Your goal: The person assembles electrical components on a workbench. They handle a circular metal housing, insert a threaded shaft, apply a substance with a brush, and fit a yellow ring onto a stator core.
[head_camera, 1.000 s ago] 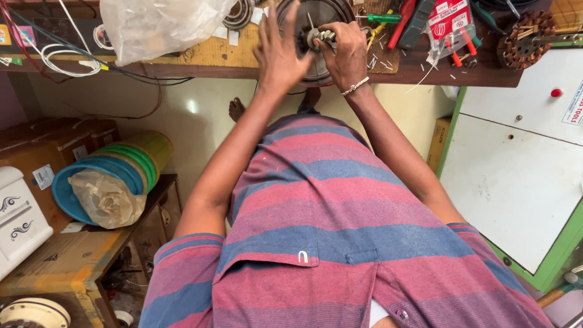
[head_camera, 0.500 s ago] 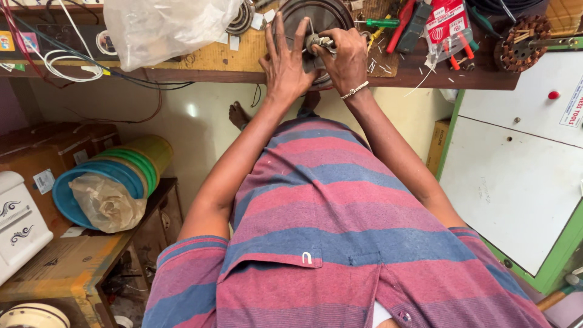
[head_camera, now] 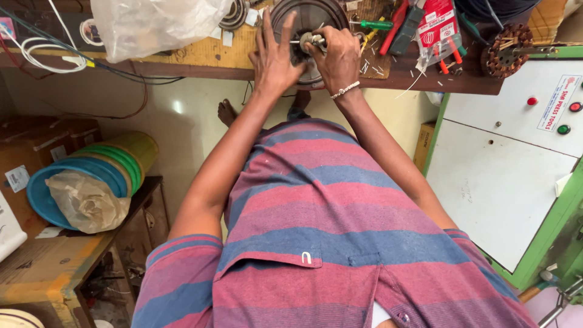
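Observation:
A dark round motor housing [head_camera: 316, 15] lies on the wooden workbench [head_camera: 200, 58] at the top of the head view. My left hand [head_camera: 274, 56] rests flat against its left side with the fingers spread. Over the centre of the housing, my right hand [head_camera: 337, 56], with a bead bracelet on the wrist, is closed around a small metal shaft piece [head_camera: 311, 40]. Both arms reach forward over my striped shirt.
A clear plastic bag [head_camera: 155, 21] and white wires [head_camera: 42, 51] lie on the bench's left. Screwdrivers, pliers and a copper-wound stator [head_camera: 503, 42] sit at its right. A green-and-white machine cabinet [head_camera: 510, 158] stands right. Stacked coloured basins [head_camera: 91, 176] rest on a low table left.
The view has shifted slightly downward. Both hands stay on the housing, the right hand still working at the centre piece with small movements.

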